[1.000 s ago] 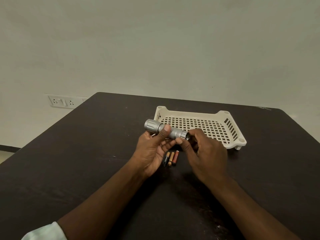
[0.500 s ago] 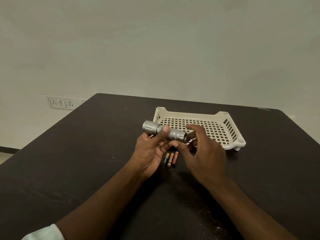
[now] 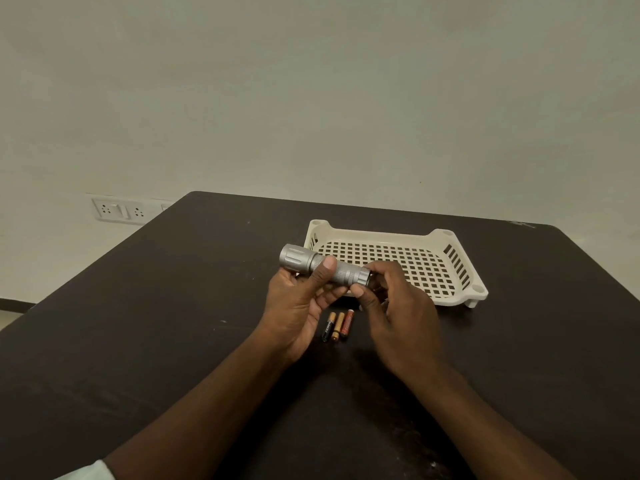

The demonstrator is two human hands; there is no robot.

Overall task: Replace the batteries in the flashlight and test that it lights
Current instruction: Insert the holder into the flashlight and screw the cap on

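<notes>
Left hand [image 3: 297, 306] grips silver flashlight [image 3: 323, 267] mid-barrel, above dark table [image 3: 173, 323]. Right hand [image 3: 394, 306] pinches its tail end. Three AAA batteries [image 3: 337, 325] on table beneath flashlight; cream perforated tray [image 3: 450, 244] behind.

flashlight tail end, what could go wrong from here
The right hand pinches the tail cap of the flashlight above the table; once loose, the cap may drop and roll. The left hand holds the body tilted tail-down, so anything inside could slide out. The three batteries lie loose and could get knocked.
</notes>
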